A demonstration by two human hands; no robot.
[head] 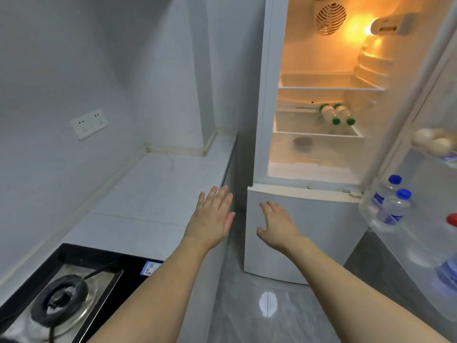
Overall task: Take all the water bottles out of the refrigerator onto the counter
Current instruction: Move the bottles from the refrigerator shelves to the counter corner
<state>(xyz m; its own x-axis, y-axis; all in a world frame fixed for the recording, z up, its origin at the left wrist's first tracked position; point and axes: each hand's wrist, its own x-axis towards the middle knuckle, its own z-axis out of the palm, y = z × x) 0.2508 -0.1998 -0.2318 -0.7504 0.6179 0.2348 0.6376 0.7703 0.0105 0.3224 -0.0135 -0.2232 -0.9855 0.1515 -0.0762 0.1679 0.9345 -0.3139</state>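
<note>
The refrigerator point(272, 120) stands open at the right, lit inside. Two green-capped water bottles point(337, 113) lie side by side on a middle shelf. Two blue-capped water bottles point(392, 201) stand in the open door's lower rack. A white counter point(158, 189) runs along the left wall. My left hand point(212, 216) hovers with straight fingers over the counter's right edge, holding nothing. My right hand point(277, 224) is stretched out with loose fingers in front of the closed lower fridge door point(321, 231), empty.
A gas stove point(61, 298) with a black burner sits at the counter's near end. A wall socket point(89, 123) is above the counter. Eggs point(432, 142) fill an upper door rack. A red cap point(452, 219) and a large blue jug point(447, 271) show at the right edge. Grey floor lies below.
</note>
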